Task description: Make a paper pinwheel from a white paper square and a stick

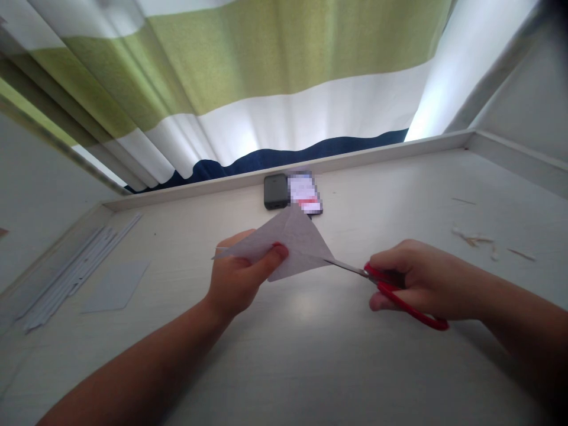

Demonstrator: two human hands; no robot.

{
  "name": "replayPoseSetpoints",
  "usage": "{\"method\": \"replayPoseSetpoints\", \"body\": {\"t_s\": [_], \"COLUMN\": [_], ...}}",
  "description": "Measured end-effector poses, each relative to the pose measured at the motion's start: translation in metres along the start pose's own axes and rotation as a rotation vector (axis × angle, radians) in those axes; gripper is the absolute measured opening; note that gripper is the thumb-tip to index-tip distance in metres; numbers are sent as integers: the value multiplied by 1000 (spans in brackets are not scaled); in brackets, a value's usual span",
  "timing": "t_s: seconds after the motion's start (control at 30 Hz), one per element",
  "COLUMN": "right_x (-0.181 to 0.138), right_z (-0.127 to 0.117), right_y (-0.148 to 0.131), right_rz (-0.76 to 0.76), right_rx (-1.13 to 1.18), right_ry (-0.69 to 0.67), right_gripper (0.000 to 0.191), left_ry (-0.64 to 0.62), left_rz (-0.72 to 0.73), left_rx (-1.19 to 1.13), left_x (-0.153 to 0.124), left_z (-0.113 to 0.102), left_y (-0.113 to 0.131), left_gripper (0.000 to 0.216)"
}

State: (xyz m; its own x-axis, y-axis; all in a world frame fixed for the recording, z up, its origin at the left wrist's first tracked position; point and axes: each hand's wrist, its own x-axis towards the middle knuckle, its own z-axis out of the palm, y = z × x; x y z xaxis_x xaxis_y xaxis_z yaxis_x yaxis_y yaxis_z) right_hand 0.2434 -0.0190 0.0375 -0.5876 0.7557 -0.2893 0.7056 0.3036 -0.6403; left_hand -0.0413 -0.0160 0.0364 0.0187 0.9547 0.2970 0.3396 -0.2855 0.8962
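My left hand (239, 275) is closed, pinching a folded white paper triangle (297, 239) between thumb and fingers above the table. My right hand (415, 278) is wrapped round red-handled scissors (394, 290). The metal blades point left, and their tips reach the paper's lower right edge. Both hands hover over the middle of the pale table (310, 343).
A dark phone-like device (276, 190) and a blurred card lie by the table's far rim. A flat white sheet (118, 286) and several white strips (75, 269) lie at the left. Small paper scraps (477, 239) are scattered at the right. A striped curtain hangs behind.
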Motion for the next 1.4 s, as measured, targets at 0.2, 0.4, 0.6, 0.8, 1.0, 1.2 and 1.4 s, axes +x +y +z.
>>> {"method": "replayPoseSetpoints", "body": {"t_s": [0.2,0.4,0.6,0.8,1.0,1.2,1.4], "right_x": [0,0,-2,-5,-4,-6,-4], "right_z": [0,0,1,0,-1,-1,3], "right_y": [-2,-4,-4,-15,-24,-26,-16], "right_rz": [16,12,34,63,111,118,70], "right_rx": [-29,-58,-42,-98,-150,-148,-140], "right_ry": [-5,5,2,23,17,11,17], "right_gripper": [24,24,29,37,40,41,39], "left_ry": [-41,-56,-60,-6,-16,-58,-71], "left_rz": [4,-6,37,154,235,349,366], "left_rx": [-7,-37,-3,150,194,252,281], "left_x": [0,0,1,0,-3,-3,-5], "left_z": [0,0,-1,-1,-1,0,1], "left_y": [1,-1,0,1,5,12,12], "left_gripper": [14,13,11,13,6,5,5]}}
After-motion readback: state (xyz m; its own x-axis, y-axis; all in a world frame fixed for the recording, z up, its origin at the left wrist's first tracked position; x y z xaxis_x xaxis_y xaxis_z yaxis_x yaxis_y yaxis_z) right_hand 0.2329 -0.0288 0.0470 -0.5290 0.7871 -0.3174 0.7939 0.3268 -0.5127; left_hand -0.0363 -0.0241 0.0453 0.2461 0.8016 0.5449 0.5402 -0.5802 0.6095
